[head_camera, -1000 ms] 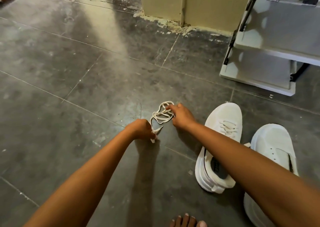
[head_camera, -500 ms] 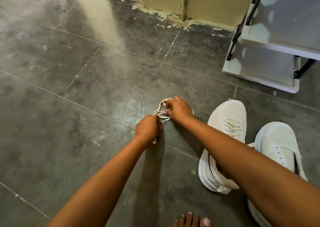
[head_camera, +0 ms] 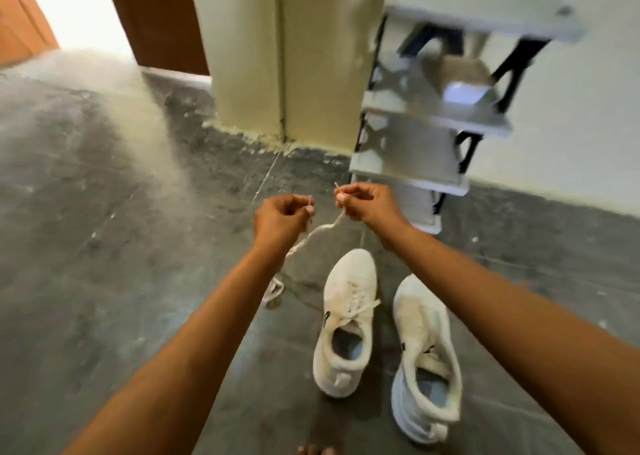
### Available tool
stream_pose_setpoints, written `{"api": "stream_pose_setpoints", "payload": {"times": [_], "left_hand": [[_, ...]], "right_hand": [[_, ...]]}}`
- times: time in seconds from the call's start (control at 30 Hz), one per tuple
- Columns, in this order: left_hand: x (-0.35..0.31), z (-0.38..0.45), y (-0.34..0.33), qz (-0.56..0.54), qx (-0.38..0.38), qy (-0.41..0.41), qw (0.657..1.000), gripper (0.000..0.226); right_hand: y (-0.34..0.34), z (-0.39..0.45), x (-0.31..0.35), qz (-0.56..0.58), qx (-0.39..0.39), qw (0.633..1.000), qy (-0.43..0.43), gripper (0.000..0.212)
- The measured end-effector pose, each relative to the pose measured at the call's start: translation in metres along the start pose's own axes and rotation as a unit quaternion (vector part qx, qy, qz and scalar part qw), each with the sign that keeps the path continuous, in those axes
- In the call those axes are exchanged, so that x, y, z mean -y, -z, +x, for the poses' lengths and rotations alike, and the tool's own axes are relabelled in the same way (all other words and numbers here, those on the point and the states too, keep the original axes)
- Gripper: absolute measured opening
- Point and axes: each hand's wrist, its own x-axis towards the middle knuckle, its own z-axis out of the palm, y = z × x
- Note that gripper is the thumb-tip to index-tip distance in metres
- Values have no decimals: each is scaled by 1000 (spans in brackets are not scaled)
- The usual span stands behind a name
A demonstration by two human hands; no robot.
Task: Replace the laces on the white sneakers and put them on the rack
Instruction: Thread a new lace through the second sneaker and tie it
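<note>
Bare forearms, no sleeves, pale polish on fingers (head_camera: 309, 208), bare toes (head_camera: 313, 450)

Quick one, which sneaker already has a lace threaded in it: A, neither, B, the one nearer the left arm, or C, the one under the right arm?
B: the left sneaker shows a lace across its tongue, while the right sneaker has bare eyelets.
</note>
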Motion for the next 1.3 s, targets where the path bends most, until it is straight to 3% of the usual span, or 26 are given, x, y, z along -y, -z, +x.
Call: {"api": "stream_pose_setpoints", "payload": {"times": [0.4,0.53,0.67,0.9,1.07,1.3], "left_hand": [[-215,-65,-132,26,148,-194,970,6],[-246,-66,-164,-20,146,-183,972,14],[-246,-66,-186,-48,164,-178,969,13],[-199,-44,-188,-65,155,-152,974,11],[-188,-35,-192,-61,173,-147,972,9],[-185,-32,-185,-50,191,-102,975,7]], "right_hand": [[191,-93,141,49,-167,977,126,10],[221,-91,163,91,-227,959,144,9],[228,-85,149,142,-262,941,159,7],[216,-61,105,130,-206,963,113,15],[204,-54,92,173,-215,959,63,9],[198,-52,88,162,-207,962,67,7]]}}
